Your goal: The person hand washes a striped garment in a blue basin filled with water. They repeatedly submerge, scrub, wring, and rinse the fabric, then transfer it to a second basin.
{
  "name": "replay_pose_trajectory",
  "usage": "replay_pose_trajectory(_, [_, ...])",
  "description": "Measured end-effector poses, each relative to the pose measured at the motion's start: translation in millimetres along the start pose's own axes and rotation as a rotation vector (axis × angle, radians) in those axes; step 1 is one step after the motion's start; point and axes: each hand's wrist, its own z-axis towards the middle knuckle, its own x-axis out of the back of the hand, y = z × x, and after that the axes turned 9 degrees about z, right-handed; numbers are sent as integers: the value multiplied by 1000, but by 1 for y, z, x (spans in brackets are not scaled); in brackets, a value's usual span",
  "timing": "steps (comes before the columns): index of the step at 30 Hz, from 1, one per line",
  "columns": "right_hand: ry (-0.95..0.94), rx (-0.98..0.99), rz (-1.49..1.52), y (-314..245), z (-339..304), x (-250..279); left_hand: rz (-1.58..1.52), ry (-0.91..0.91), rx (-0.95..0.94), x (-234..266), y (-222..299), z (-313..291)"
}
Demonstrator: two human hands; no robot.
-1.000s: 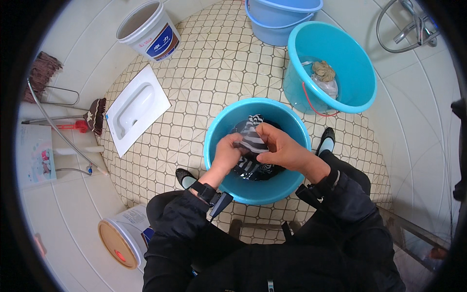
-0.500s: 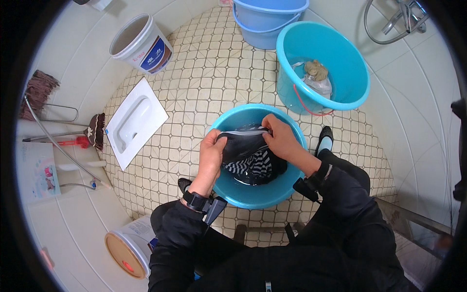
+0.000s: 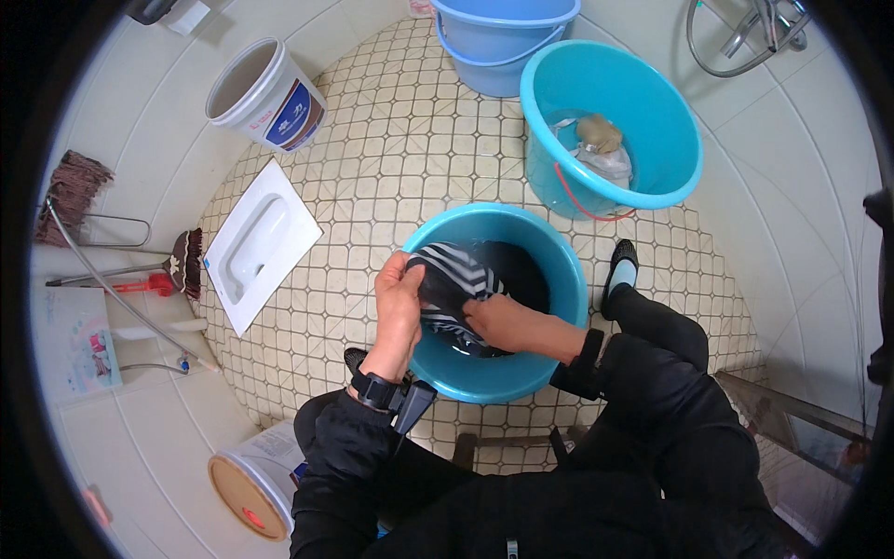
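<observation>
A turquoise basin (image 3: 564, 359) stands on the floor between my feet, with dark wet cloth (image 3: 521, 270) low inside it. Over its left half I hold a black-and-white striped garment (image 3: 458, 264) with a plain dark part. My left hand (image 3: 399, 303) pinches the garment's upper left edge near the basin rim. Bent inward over the middle of the basin, my right hand (image 3: 515, 324) is closed on the dark part of the same garment; its fingertips are partly hidden by the cloth.
A taller turquoise bucket (image 3: 684, 191) with pale cloth inside stands at right, beside blue buckets (image 3: 494, 65). At left are a squat toilet (image 3: 303, 224), a white tub (image 3: 256, 121) and a brush (image 3: 186, 265). A lidded tub (image 3: 247, 494) lies near my left leg.
My right hand has moved down and left, from the garment's upper edge to its lower middle. The pale-edged opening has folded away and more stripes show. My left hand keeps its grip.
</observation>
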Motion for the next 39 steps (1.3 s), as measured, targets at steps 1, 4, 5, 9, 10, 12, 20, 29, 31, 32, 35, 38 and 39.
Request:
replay_pose_trajectory(1, [-71, -42, -84, 3, 0, 0, 41, 9, 26, 2, -2, 1])
replay_pose_trajectory(4, [-118, -160, -176, 6, -3, 1, 133, 19, 8, 2, -10, 2])
replay_pose_trajectory(5, [-103, -201, -193, 6, -3, 3, 218, 1, -113, 0, -12, 1])
replay_pose_trajectory(9, [200, -118, -65, 9, 5, 14, 478, -60, -323, -18, -13, -12])
replay_pose_trajectory(10, [326, -31, 36, 11, 9, 16, 531, -78, -354, -22, -12, -16])
replay_pose_trajectory(12, [400, 0, 441, 15, 16, 14, 594, -146, -348, -30, -8, -25])
replay_pose_trajectory(20, [80, -223, 545, 30, 15, -16, 614, -248, -492, -35, -4, -38])
replay_pose_trajectory(29, [-35, -212, -25, 35, 8, 12, 615, -324, -595, -43, -3, -49])
replay_pose_trajectory(31, [-37, -217, -47, 33, 1, 13, 614, -308, -613, -44, -3, -47])
replay_pose_trajectory(32, [-40, -225, -50, 33, -3, 14, 596, -304, -624, -44, -3, -47])
replay_pose_trajectory(35, [-51, -242, -69, 33, -13, 15, 552, -308, -631, -46, -6, -48])
replay_pose_trajectory(38, [-57, -251, -83, 34, -20, 15, 542, -321, -631, -48, -10, -53])
replay_pose_trajectory(39, [-59, -252, -90, 34, -21, 15, 558, -337, -630, -48, -11, -54])
